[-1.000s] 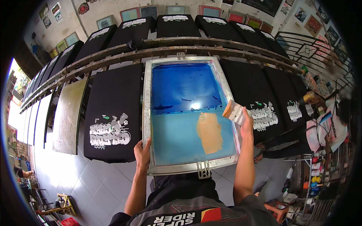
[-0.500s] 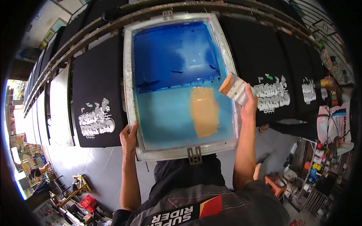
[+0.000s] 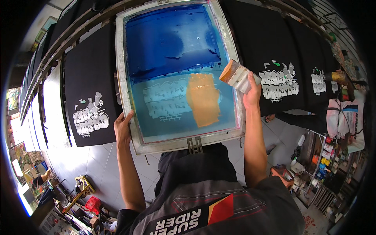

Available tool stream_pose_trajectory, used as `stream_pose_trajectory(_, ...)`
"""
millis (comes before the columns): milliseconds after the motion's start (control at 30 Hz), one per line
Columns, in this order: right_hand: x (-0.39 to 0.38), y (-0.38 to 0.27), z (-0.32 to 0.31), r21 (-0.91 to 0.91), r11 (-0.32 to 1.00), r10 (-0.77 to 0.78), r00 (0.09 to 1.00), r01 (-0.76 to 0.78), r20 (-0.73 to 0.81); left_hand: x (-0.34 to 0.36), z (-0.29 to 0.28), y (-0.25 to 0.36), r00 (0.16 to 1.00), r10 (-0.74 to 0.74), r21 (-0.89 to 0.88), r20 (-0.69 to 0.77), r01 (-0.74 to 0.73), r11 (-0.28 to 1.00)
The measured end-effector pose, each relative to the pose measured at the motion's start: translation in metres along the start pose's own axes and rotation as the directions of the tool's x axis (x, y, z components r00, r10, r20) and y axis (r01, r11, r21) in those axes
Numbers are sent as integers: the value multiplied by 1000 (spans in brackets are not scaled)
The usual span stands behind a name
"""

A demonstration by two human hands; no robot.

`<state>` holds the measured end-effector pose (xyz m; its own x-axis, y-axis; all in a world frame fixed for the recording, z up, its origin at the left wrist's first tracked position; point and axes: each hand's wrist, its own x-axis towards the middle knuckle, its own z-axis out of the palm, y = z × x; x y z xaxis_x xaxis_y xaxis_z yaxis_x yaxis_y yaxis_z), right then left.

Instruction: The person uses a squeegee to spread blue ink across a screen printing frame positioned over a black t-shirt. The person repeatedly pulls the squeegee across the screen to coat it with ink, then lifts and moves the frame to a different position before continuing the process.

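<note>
A screen-printing screen (image 3: 134,138) in a metal frame lies over a platen, with deep blue across its upper half and a peach ink patch (image 3: 203,102) on the lighter lower mesh. A pale graphic shows through that mesh. My left hand (image 3: 123,127) grips the frame's left edge, fingers closed on it. In my right hand (image 3: 252,92) is a squeegee (image 3: 239,75) with orange ink on its blade, held at the frame's right side. Black shirts (image 3: 88,62) with white-grey prints lie on platens either side of the screen.
Bare boards (image 3: 55,100) continue leftward behind a long rail (image 3: 81,20). At right, another person's dark-clad leg (image 3: 301,123) extends under the platens, near a rack of bottles (image 3: 324,160). An orange stool (image 3: 280,175) stands behind my right arm; clutter (image 3: 93,203) lies lower left.
My view has shifted, so the screen, hands and platens sit higher and further left in the picture. The pale graphic under the lower mesh has become visible.
</note>
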<state>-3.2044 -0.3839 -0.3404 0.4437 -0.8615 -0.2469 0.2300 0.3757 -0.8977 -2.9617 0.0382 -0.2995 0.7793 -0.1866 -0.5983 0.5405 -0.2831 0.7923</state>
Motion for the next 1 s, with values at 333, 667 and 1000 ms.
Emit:
stream_pose_trajectory(333,5,11,-9,-16,999,-41,999,41,-19,6,5,-9,999,16,-70,-52,-20,997)
stream_pose_trajectory(667,1,0,-2,-21,1000,7,1000,-7,-4,5,9,-7,1000,13,-118,-23,-15,993)
stream_pose_trajectory(1000,-2,-6,9,-78,997,1,1000,-2,-24,9,3,-12,999,13,-72,-34,-15,997)
